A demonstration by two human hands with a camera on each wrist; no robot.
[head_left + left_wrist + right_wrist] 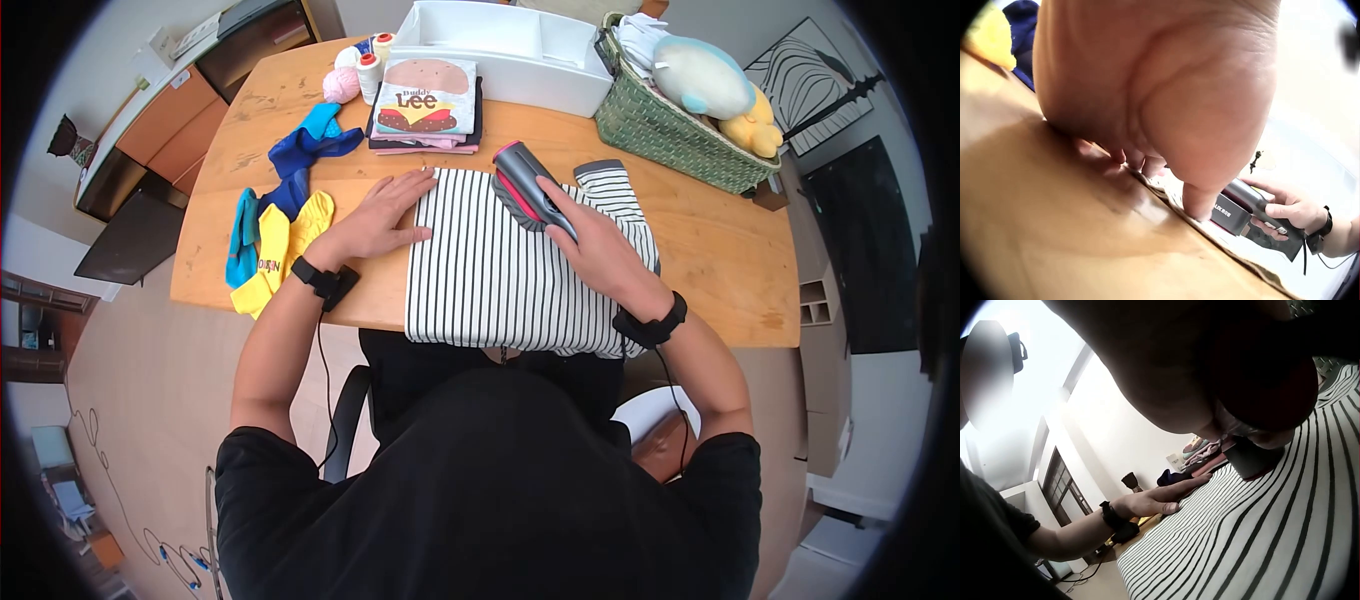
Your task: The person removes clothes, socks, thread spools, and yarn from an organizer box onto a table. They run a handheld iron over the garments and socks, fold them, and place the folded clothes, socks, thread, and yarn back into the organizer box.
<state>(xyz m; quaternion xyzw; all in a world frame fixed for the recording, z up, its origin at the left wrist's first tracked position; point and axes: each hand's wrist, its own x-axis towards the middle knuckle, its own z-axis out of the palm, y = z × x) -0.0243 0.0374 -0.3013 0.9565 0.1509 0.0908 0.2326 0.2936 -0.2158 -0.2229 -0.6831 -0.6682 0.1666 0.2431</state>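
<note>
A black-and-white striped shirt lies folded at the table's front edge, with a dark-cuffed sleeve angled out at upper right. My right hand grips the handle of a grey-and-red handheld appliance over the shirt's upper part, beside the dark collar. In the right wrist view the appliance's head is close over the stripes. My left hand lies with fingers extended, its fingertips and thumb at the shirt's left edge. The left wrist view shows this thumb at the cloth edge.
Yellow socks and blue socks lie left. Folded clothes topped by a burger print sit behind the shirt, near yarn and thread spools. A white bin and green basket of plush toys stand behind.
</note>
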